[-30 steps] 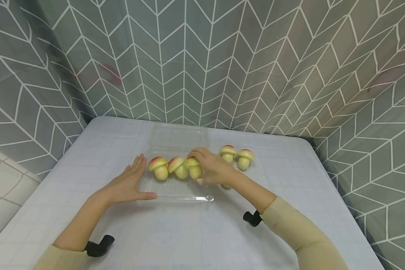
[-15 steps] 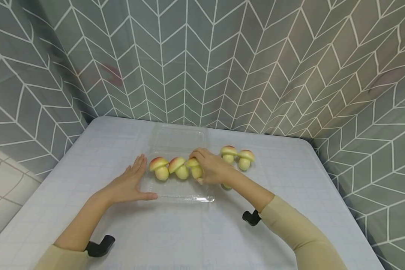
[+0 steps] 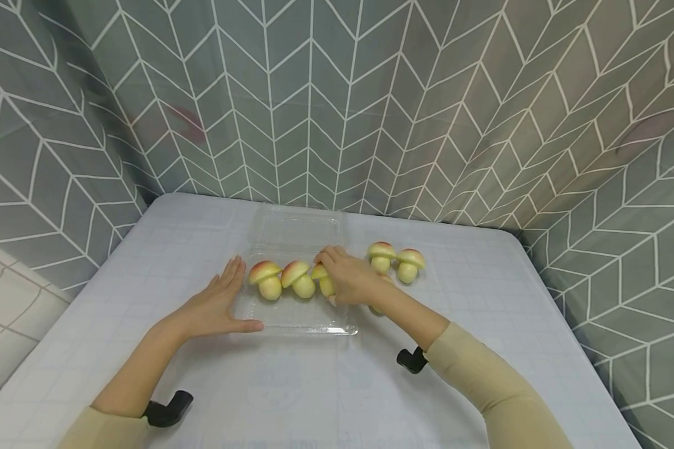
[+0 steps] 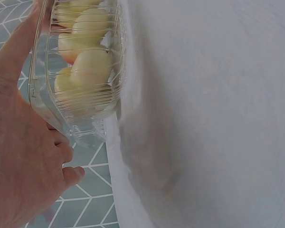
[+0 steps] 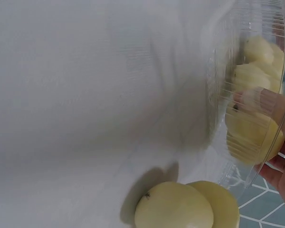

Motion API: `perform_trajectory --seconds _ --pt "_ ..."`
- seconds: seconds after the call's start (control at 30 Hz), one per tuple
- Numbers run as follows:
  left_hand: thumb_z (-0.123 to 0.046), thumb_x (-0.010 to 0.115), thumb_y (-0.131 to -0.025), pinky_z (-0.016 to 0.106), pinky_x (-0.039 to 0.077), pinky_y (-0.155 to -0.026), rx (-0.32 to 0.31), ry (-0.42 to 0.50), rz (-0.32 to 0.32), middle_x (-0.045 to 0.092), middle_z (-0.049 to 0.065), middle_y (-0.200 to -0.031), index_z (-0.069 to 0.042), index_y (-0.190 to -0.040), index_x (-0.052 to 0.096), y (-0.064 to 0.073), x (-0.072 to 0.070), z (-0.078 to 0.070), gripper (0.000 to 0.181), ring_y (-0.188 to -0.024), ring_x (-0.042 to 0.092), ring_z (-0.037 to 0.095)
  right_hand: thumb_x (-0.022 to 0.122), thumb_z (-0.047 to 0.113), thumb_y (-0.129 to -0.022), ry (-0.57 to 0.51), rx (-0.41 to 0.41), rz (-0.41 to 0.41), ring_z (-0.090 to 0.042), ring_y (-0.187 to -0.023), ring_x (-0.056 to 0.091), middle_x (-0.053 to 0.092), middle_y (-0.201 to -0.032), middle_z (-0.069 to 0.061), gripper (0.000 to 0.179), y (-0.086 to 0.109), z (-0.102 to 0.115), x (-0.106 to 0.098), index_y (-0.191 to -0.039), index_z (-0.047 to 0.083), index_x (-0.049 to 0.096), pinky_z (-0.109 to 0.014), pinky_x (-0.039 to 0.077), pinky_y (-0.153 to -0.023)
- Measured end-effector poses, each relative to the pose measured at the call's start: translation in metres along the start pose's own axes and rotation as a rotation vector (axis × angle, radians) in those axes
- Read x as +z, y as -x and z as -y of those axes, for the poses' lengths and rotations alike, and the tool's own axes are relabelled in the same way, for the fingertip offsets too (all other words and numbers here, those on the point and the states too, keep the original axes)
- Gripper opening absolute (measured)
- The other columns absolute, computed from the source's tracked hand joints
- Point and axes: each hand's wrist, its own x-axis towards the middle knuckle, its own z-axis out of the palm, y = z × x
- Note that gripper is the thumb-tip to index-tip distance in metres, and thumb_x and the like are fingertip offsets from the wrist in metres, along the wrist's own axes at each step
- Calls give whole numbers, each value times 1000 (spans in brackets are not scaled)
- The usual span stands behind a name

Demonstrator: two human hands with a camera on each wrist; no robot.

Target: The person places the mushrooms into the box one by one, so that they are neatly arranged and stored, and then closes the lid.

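A grey patterned curtain [image 3: 326, 100] surrounds the white-covered table [image 3: 292, 393]. On the table lies a clear plastic container [image 3: 275, 317], its lid [image 3: 297, 229] opened out on the far side. The left hand [image 3: 216, 305] is spread wide at the container's left side, fingers extended, thumb along the near edge, gripping nothing. The right hand [image 3: 345, 277] is partly closed, thumb inside the container, its digits curled round the rightmost mushroom-shaped piece [image 3: 323, 284]. That piece sits in the container, in a row with the middle piece [image 3: 299, 279] and the left piece [image 3: 266, 279]. Outside, to the right, stand two loose pieces [image 3: 408, 266] side by side; a third loose piece [image 5: 173, 209] lies near the container, partly hidden by the right forearm in the head view.
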Motion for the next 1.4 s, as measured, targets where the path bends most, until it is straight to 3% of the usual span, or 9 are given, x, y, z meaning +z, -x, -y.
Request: perform_trajectory --seconds 0.23,0.47,0.8,0.93,1.07,1.27,1.4 --pt "-68 71 -71 62 9 -112 4 -3 0 -5 29 -156 13 -148 2 -1 0 -2 132 -144 -1 42 81 14 -64 34 -45 -16 -24 -109 47 46 -122 -8 72 -1 1 4 -125 4 46 -31 51 -81" --pt "-68 71 -70 62 9 -112 2 -2 1 -5 30 -156 13 -148 2 -1 1 -2 132 -144 -1 42 79 13 -62 72 -94 -26 -26 -109 47 48 -119 -11 71 -2 0 9 -124 1 47 -34 42 -100" --pt "-67 71 -71 62 9 -111 7 -7 5 -4 30 -155 14 -148 2 -1 1 -2 131 -144 -2 42 84 33 -68 20 29 55 -27 -125 41 43 -137 -11 90 7 1 -1 -139 2 40 -37 41 -103" --pt "-66 71 -71 62 9 -112 3 -10 6 -5 30 -156 13 -148 1 -1 1 -2 131 -144 -2 41 83 43 -71 -5 53 50 -26 -128 39 40 -141 -11 95 14 -1 -4 -143 3 36 -37 39 -105" --pt "-67 71 -71 62 9 -112 1 -8 9 -6 29 -156 12 -148 0 -1 1 -1 131 -144 -3 40 82 43 -71 -49 69 -15 -25 -129 37 39 -142 -11 96 21 -2 -5 -145 3 33 -35 41 -103" --pt "-68 71 -72 62 9 -112 2 -6 7 -6 29 -156 12 -148 0 -1 0 -1 131 -144 -3 40 83 46 -69 -127 109 -150 -23 -129 38 40 -140 -8 96 33 -3 -9 -143 8 35 -33 53 -78" --pt "-65 72 -72 62 9 -111 5 -4 6 -6 29 -156 12 -148 -1 -1 -1 -2 131 -144 -3 41 83 48 -69 -154 112 -217 -24 -128 39 42 -138 -8 95 41 -6 -11 -142 9 37 -39 51 -89"
